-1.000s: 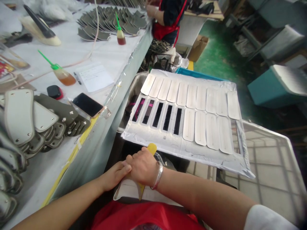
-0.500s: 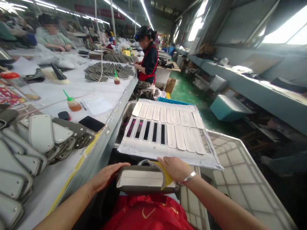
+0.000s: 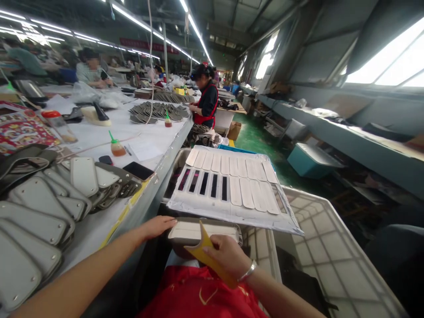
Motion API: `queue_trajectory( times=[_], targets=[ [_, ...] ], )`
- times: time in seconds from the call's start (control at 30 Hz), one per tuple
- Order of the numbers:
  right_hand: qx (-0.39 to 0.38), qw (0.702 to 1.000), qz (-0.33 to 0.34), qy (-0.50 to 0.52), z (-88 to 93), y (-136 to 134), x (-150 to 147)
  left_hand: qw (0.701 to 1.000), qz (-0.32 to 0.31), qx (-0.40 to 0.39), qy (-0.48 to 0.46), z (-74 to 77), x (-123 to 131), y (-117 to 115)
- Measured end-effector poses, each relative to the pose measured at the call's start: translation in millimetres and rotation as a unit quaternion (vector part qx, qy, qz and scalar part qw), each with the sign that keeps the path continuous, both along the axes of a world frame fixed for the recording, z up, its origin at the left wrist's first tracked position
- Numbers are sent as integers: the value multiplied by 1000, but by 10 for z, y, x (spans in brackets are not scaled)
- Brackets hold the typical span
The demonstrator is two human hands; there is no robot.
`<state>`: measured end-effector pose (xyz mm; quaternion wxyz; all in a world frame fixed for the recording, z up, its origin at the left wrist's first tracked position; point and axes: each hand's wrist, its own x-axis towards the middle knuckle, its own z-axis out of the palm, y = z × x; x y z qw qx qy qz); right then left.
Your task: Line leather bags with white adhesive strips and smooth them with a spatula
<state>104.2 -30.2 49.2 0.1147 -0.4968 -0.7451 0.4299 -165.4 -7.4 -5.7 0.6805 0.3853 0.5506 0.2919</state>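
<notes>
A grey bag body [image 3: 180, 242] with a pale, off-white panel on its upper face sits just above my lap. My left hand [image 3: 163, 226] rests on its left end, fingers stretched out along the edge. In my right hand [image 3: 228, 255] is a curved yellow paper sheet [image 3: 204, 247], pinched between thumb and fingers in front of the bag body. Part of the sheet hides the panel's right side. Beyond the bag body lies a white-covered board [image 3: 198, 206] bearing rows of pale rounded strips [image 3: 245, 168] and several slots showing black.
At left, a worktable [image 3: 109, 201] carries stacked grey riveted panels [image 3: 39, 207], a phone [image 3: 138, 171] and a green-tipped glue bottle [image 3: 117, 148]. A white crate [image 3: 326, 198] stands at right. A co-worker [image 3: 207, 99] in a red apron stands further along the table.
My right hand has drawn the yellow sheet away from the bag body, down toward me. My left hand stays at the bag's left end. The view has shifted slightly left.
</notes>
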Motion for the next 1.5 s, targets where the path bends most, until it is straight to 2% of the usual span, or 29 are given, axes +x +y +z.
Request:
queue_trajectory(
  times=[0.07,0.13,0.27,0.33,0.47,0.53,0.6,0.7,0.8,0.9,1.07,1.27,1.5],
  targets=[
    [19,1000,-8,10,-50,-75,-111,999,-3,-34,-14,46,30,-109],
    [4,999,-25,45,-104,-113,-198,997,-4,-58,-49,64,99,-206],
    [-99,985,-83,110,-224,-137,-391,987,19,-70,-143,47,235,-277],
    [-189,966,-108,136,-287,-172,-530,973,49,-76,-212,20,258,-275],
    [-353,901,-139,210,-417,-325,-835,926,95,-71,-358,-66,236,-304],
    [-394,879,-143,228,-488,-389,-947,905,104,-70,-405,-118,220,-338],
    [-408,869,-153,235,-564,-405,-1016,896,115,-72,-424,-168,216,-369],
    [-412,855,-175,261,-666,-358,-1058,900,137,-65,-410,-222,240,-384],
    [-436,835,-170,289,-721,-303,-1060,918,165,-55,-357,-234,296,-359],
    [-451,822,-171,302,-728,-278,-1033,934,194,-50,-296,-211,362,-313],
    [-463,812,-166,314,-723,-223,-960,954,203,-50,-213,-196,424,-236],
    [-487,796,-141,332,-689,-84,-884,952,230,-80,-187,-257,449,-149],
    [-495,775,-99,381,-703,30,-809,954,242,-93,-154,-216,532,-56]
  ],
)
